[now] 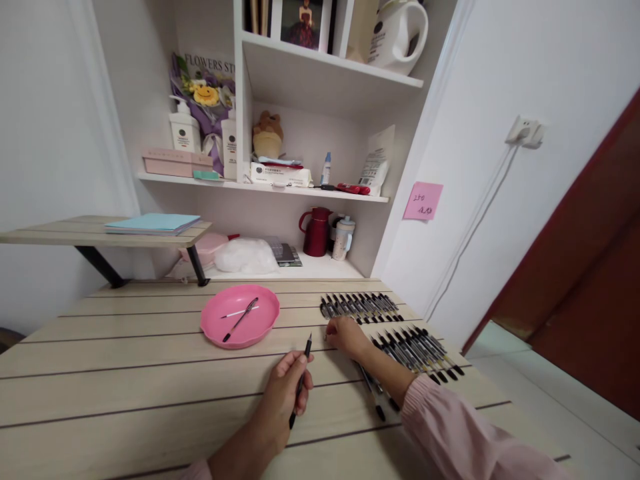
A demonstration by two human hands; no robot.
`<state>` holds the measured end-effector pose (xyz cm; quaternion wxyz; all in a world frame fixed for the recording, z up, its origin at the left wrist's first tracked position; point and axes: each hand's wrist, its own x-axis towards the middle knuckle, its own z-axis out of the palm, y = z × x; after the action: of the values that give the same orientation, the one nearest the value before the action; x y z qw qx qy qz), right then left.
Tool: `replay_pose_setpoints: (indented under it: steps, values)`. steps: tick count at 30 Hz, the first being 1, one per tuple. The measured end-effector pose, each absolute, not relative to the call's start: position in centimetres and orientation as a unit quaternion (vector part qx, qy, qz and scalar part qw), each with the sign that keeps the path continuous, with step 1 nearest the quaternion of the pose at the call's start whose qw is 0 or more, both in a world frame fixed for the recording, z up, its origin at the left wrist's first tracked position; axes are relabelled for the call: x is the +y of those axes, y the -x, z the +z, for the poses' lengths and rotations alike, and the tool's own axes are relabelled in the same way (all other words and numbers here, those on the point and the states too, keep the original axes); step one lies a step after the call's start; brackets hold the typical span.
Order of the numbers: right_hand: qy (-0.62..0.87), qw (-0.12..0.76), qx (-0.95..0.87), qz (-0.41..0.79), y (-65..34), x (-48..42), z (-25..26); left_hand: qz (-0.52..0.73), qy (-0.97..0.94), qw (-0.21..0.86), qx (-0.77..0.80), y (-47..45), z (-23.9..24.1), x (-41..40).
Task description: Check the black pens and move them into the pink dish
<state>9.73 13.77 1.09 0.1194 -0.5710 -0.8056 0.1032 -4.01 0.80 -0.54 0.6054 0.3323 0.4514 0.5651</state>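
My left hand (287, 390) is closed around a black pen (309, 345), its pointed tip up and away from me. To the right, my right hand (347, 337) is low over the table with thumb and fingers pinched; what they hold, if anything, is too small to make out. It is beside the left end of a far row of short, dark-ended pen pieces (357, 307). A nearer row of clear-barrelled pens (415, 350) lies right of my wrist, partly hidden by my forearm. On a pink plate (213, 327) rest a pen (241, 319) and a thin white refill-like stick (231, 313).
The slatted wooden table (150, 413) reaches back to white shelves (320, 270). A small raised stand (45, 230) holds blue paper (153, 223) at the left. A red jug (317, 232) and a cup (343, 239) stand behind. A pink note (423, 201) is on the wall.
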Motion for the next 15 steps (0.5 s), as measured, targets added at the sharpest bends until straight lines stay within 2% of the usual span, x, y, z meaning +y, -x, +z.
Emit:
replay_pose_setpoints:
  steps: [15]
  values:
    - [0.585, 0.112, -0.799, 0.080, -9.2, 14.8, 0.8, 0.567, -0.332, 0.607, 0.448, 4.0, -0.8, 0.9]
